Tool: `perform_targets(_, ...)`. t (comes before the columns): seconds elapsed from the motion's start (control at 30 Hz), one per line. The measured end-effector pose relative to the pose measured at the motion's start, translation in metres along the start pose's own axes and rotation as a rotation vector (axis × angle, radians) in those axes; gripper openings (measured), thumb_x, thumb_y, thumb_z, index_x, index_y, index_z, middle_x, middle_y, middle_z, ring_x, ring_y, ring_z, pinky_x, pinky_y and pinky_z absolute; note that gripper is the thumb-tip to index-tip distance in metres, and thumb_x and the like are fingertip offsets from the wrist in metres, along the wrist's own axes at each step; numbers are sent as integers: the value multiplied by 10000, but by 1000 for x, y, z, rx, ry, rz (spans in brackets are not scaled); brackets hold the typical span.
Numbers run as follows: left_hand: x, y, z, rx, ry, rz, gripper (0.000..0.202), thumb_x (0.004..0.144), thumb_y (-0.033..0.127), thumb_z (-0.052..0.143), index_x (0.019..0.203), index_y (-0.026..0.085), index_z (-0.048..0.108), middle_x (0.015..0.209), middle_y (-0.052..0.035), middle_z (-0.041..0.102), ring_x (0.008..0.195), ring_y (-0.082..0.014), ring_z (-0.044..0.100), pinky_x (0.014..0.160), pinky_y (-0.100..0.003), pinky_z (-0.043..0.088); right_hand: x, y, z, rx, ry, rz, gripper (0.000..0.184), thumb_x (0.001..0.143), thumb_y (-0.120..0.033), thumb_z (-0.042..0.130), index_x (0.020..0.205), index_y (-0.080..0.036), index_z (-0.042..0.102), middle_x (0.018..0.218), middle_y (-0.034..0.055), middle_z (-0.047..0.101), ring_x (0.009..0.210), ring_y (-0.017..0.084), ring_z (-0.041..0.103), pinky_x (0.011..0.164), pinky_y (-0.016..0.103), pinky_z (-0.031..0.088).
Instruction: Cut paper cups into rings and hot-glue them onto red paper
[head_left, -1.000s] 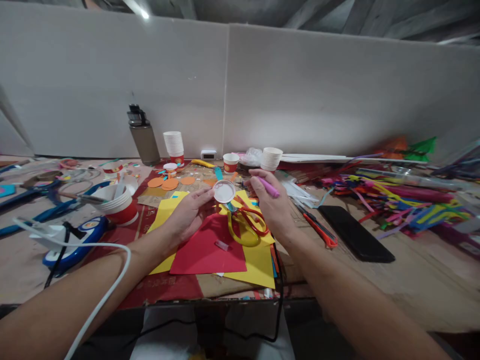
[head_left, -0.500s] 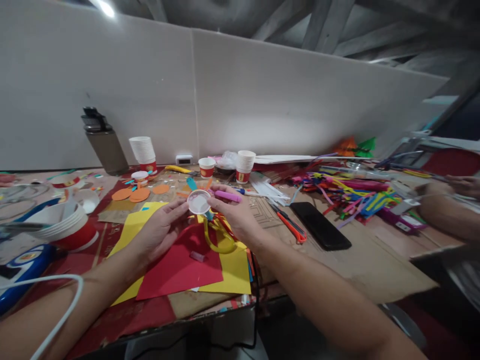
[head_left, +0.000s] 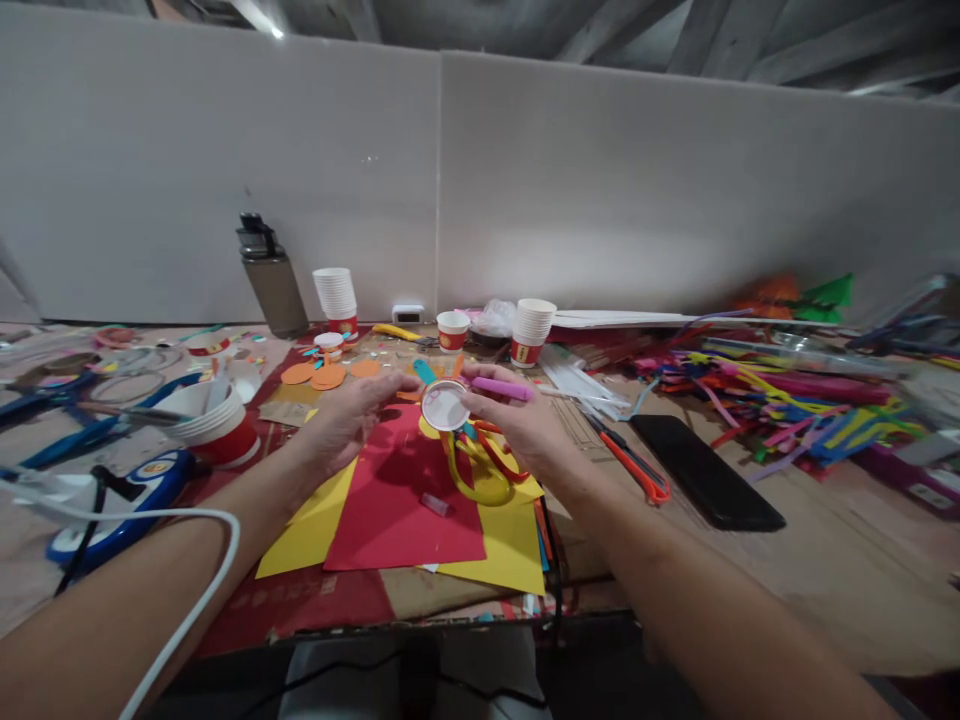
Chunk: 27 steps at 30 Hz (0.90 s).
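Note:
My right hand (head_left: 525, 425) grips a small white paper cup (head_left: 447, 405), its round face toward me with faint pink marks. Blue and orange paper strips stick out around the cup. A pink marker (head_left: 504, 388) is tucked in the same hand. My left hand (head_left: 352, 425) is just left of the cup, apart from it, fingers stretched out and holding nothing. Below lie red paper (head_left: 397, 520), yellow paper (head_left: 517, 560) and a small pinkish translucent cap (head_left: 437, 503). Scissors with yellow and red handles (head_left: 484, 490) rest under my right hand.
Orange paper discs (head_left: 328, 377) and stacked paper cups (head_left: 335, 295) stand behind. To the right are an orange cutter (head_left: 637, 470), a black phone (head_left: 705, 472) and many coloured pipe cleaners (head_left: 810, 400). A white cable (head_left: 232, 545) crosses my left forearm.
My left hand has let go of the cup's rim and drawn back to the left. The view has turned left, so the co-worker's arm at the right is out of sight.

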<state>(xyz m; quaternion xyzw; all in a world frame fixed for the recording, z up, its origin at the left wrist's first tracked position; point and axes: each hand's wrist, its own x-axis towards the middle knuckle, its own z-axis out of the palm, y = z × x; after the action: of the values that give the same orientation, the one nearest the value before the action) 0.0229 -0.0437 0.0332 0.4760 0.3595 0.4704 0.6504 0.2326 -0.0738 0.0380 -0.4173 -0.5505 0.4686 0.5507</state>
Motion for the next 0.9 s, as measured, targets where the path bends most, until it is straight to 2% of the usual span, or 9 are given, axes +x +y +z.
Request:
perform_targets(0.1, -2, -1, 3, 68, -77, -27, 313, 696, 401, 772, 849, 133, 721, 896, -87, 714, 796, -180, 631, 716, -281, 437, -1, -1, 0, -31, -54, -8, 367, 659, -339, 790, 983, -212, 675, 927, 23, 694, 788, 142, 639, 704, 286, 530)
perform_targets(0.2, -3, -2, 5, 123, -99, -24, 253, 671, 358, 801, 762, 142, 708, 780, -44, 690, 725, -143, 606, 690, -257, 411, -3, -4, 0, -95, -65, -3, 333, 700, -305, 760, 1008, -210, 676, 895, 21, 700, 717, 124, 622, 649, 269, 527)
perform_targets(0.3, -2, -5, 3, 170, -107, -32, 241, 663, 339, 814, 755, 146, 705, 757, -28, 682, 711, -120, 593, 699, -243, 397, -4, -5, 0, -156, -70, 3, 317, 716, -300, 743, 1012, -206, 679, 884, 23, 704, 691, 125, 615, 617, 266, 525)
perform_targets(0.57, -1, -12, 3, 196, -96, 18, 236, 670, 326, 811, 770, 134, 717, 773, -34, 693, 717, -116, 595, 719, -243, 402, 2, 3, -2, -107, -65, -24, 377, 659, -349, 783, 991, -198, 685, 953, 40, 710, 836, 168, 659, 734, 314, 540)
perform_targets(0.63, -2, -12, 6, 149, -72, 37, 224, 672, 315, 810, 752, 132, 708, 746, -25, 685, 690, -104, 588, 707, -236, 409, 4, 2, -3, -140, -31, -66, 331, 716, -393, 744, 974, -194, 685, 956, 43, 705, 840, 166, 656, 746, 320, 536)
perform_targets(0.8, -2, -17, 11, 13, -3, -23, 266, 616, 305, 845, 696, 123, 669, 697, -21, 673, 639, -96, 599, 681, -232, 446, 1, -7, -10, -289, 175, -278, 299, 895, -449, 550, 907, -176, 671, 697, -5, 624, 668, 121, 590, 651, 268, 479)
perform_targets(0.9, -1, -20, 11, -13, 18, -49, 273, 607, 293, 851, 697, 120, 660, 681, -21, 667, 624, -92, 604, 670, -225, 455, -7, -13, -8, -304, 163, -420, 269, 941, -388, 487, 901, -182, 654, 674, -18, 592, 651, 113, 574, 645, 263, 465)
